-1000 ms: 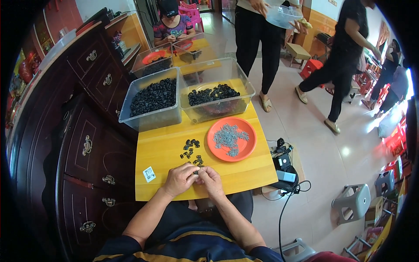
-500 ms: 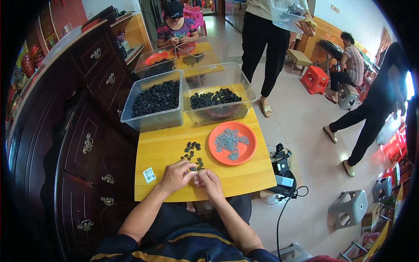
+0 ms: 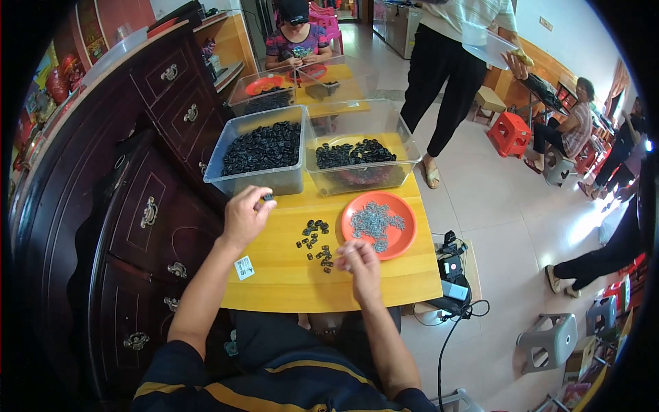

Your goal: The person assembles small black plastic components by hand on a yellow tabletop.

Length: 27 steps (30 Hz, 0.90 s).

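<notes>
A yellow wood-grained tabletop bears two see-through rectangular plastic bins, the left bin and the right bin, standing side by side at its far end. Near its right edge sits a round orange-red plate. Left of that, small black pieces lie loosely scattered; by the left edge is a white rectangular label.

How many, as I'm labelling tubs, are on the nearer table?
2: the left tub and right tub, side by side toward the far end of the table, both holding black pieces.
</notes>
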### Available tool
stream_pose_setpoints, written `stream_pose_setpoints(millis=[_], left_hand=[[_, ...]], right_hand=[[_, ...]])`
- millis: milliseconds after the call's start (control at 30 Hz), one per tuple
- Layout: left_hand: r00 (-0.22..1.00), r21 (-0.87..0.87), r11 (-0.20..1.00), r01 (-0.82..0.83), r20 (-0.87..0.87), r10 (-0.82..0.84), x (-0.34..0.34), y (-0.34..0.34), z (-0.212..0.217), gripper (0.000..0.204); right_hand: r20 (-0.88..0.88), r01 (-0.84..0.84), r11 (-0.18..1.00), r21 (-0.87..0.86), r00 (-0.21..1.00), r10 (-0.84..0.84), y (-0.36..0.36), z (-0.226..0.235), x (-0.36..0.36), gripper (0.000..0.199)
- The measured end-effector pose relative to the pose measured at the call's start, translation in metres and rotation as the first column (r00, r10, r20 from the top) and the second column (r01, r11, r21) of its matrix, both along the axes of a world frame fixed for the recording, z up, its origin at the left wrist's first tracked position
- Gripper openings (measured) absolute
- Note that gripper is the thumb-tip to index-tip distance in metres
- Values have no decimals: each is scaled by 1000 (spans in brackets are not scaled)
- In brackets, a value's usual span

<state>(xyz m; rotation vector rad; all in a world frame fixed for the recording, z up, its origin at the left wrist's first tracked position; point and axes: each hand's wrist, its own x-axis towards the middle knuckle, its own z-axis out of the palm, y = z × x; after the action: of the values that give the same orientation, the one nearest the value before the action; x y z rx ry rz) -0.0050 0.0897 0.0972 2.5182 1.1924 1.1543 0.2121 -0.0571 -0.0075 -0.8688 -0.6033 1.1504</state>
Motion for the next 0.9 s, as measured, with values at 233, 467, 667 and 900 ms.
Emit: stream_pose_setpoints(millis=[233, 467, 667, 900], left_hand=[[987, 93, 984, -152, -37, 156, -18, 54, 23, 20], [968, 84, 972, -218, -110, 227, -26, 114, 6, 20], [935, -16, 972, -236, -278, 222, -33, 145, 7, 18], [933, -71, 976, -206, -314, 174, -27, 182, -11, 20]], right_hand=[[-5, 323, 946, 40, 946, -323, 68, 51, 60, 49], [-115, 292, 939, -183, 942, -316, 114, 63, 84, 98], [-113, 216, 919, -329, 957, -266, 146, 58, 86, 96], [-289, -102, 979, -175, 956, 48, 186, 32, 91, 70]])
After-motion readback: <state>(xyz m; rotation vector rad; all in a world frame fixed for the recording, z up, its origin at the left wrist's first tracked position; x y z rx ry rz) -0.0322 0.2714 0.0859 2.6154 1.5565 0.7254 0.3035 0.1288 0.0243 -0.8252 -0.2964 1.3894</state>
